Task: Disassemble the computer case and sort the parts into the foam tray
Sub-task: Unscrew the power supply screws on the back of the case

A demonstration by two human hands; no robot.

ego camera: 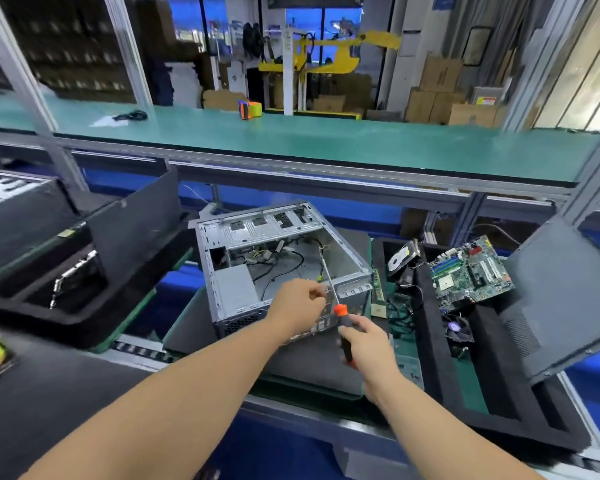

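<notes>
An electronics factory line: green-matted workbench (326, 143), aluminium framing (25, 84), stacked cartons (440, 95).

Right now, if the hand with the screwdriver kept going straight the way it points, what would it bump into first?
Probably the computer case. The right hand points the screwdriver up and forward over the case's near edge, beside the left hand. Depth is unclear.

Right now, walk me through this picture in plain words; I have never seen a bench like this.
There is no machine here, only a person's two bare arms, filmed from a camera worn on the head and looking down. The right hand grips a screwdriver with an orange and black handle, its shaft reaching into the open computer case. The left hand pinches something small at the case's near edge. To the right, a black foam tray holds removed parts: a green motherboard, a hard drive and a fan.
</notes>
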